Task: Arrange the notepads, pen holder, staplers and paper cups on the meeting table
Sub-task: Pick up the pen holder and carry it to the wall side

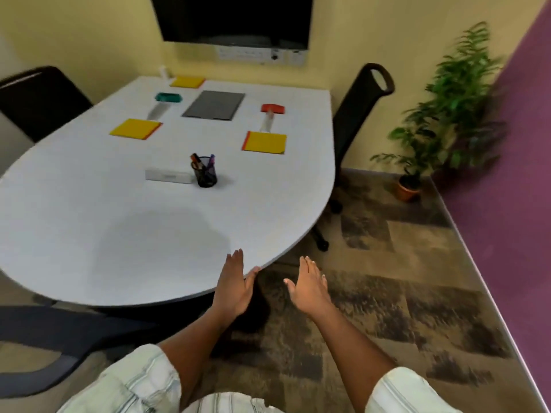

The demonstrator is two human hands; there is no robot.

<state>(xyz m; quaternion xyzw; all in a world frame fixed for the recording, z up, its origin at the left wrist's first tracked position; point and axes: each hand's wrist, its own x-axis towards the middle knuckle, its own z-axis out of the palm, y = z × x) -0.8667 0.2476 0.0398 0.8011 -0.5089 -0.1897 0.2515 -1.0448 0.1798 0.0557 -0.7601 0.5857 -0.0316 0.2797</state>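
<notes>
Both hands are empty, fingers straight and together: left hand (234, 286) at the table (89, 234) near edge, right hand (310, 289) beyond it. Pen holder (205, 172) sits mid-table, notepads (264, 142) farther; reach forward, grip low.

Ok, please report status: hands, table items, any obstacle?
Left hand, right hand open, holding nothing. Notepads, pen holder, staplers laid out on table. No obstacle seen.
</notes>
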